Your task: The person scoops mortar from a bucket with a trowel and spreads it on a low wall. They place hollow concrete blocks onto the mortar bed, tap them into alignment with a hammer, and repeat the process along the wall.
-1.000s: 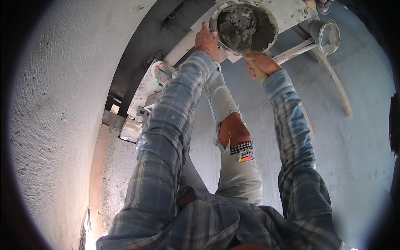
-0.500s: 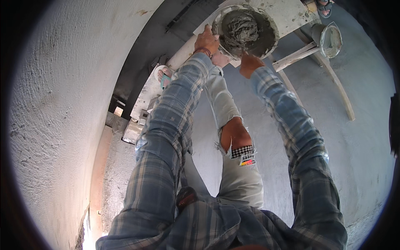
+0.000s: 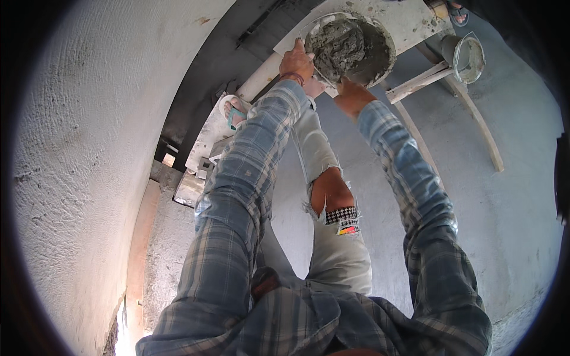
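A round basin (image 3: pixel 387 54) of wet grey mortar (image 3: pixel 341 47) rests on a pale splattered board (image 3: pixel 409 21) at the top of the view. My left hand (image 3: pixel 296 61) is closed on the basin's left rim, its thumb side toward the mortar. At the near rim, my right hand (image 3: pixel 352 98) is closed in a fist, fingers curled inward. Whatever it grips is hidden by the hand and the mortar. The mortar is heaped toward the basin's left and far side, with a smoother wet patch at the right.
A bucket (image 3: pixel 469 58) with a wire handle stands right of the basin, beside wooden trestle legs (image 3: pixel 475 118). A sandalled foot (image 3: pixel 234 111) shows at the left plank; another person's foot (image 3: pixel 457 15) is at the far right. A rough plastered wall (image 3: pixel 89 130) fills the left.
My right hand has shifted slightly left and lower along the near rim. The mortar has gone from a central lump to a broader heap at the left. My left hand keeps its hold.
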A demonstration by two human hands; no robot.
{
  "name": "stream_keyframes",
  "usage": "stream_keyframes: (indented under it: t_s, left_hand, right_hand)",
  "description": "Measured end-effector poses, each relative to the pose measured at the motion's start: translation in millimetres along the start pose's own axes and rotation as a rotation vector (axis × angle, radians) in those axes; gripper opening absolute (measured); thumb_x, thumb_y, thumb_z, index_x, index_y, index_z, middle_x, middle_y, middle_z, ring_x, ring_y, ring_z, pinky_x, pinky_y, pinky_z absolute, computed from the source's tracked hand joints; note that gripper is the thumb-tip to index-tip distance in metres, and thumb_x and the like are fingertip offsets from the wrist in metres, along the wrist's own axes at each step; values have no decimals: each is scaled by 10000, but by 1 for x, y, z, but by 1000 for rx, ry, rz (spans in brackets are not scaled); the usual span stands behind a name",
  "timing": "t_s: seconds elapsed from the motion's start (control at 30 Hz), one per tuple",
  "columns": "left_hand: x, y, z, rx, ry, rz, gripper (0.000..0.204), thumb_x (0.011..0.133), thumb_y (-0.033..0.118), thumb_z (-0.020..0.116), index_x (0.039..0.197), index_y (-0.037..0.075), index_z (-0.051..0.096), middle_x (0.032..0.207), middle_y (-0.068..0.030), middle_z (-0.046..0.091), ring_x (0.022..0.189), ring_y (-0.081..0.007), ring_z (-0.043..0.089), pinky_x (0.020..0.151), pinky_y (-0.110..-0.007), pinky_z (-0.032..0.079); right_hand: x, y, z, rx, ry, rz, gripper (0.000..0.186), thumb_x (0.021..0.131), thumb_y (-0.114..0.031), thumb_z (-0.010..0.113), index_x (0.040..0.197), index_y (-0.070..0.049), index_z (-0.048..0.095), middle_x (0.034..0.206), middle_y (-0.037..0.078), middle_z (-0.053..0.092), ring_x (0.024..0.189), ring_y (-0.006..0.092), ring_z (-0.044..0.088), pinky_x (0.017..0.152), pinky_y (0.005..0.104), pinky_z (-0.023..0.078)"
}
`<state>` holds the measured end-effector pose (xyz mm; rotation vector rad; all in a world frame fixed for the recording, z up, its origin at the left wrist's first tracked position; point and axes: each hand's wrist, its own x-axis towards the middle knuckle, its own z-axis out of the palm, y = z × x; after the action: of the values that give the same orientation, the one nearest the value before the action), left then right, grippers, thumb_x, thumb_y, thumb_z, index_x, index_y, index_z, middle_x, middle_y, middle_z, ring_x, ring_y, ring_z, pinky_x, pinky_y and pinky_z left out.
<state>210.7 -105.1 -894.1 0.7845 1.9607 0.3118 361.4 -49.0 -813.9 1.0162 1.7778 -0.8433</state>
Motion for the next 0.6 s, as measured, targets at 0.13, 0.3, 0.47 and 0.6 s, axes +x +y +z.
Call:
stream_keyframes:
  t_s: [0.13, 0.3, 0.47, 0.6]
  left_hand:
    - [-19, 3, -3, -47, -26, -132, 500, 867, 225, 652, 1296, 91, 434, 1067, -272, 639, 982, -453, 616, 853, -505, 493]
    - [-24, -11, 10, -40, -27, -119, 539, 857, 237, 663, 1313, 89, 417, 1036, -275, 641, 967, -452, 618, 841, -505, 497]
    - [-14, -14, -5, 3, -63, -125, 466, 865, 249, 644, 1249, 83, 438, 1004, -272, 642, 980, -455, 616, 823, -534, 501]
    - [-2, 4, -22, 55, -88, -120, 458, 873, 257, 639, 1239, 65, 441, 1046, -282, 637, 1012, -455, 609, 846, -514, 502]
  right_hand:
    - [-32, 49, -69, 269, -234, 37, 335, 847, -189, 578, 1071, 61, 590, 948, 229, 666, 769, 287, 684, 617, 389, 549]
    - [29, 64, 11, 1472, -495, 402, 293, 955, -270, 505, 1069, 0, 523, 742, 40, 526, 545, 149, 524, 474, 302, 453]
    - [26, 24, 19, 2251, -624, 145, 279, 978, -234, 474, 1144, -15, 522, 725, 1, 482, 527, 90, 462, 469, 255, 405]
    - [-15, 30, -33, 1992, -402, -11, 309, 985, -234, 468, 1196, -13, 512, 732, -3, 483, 548, 81, 472, 489, 244, 409]
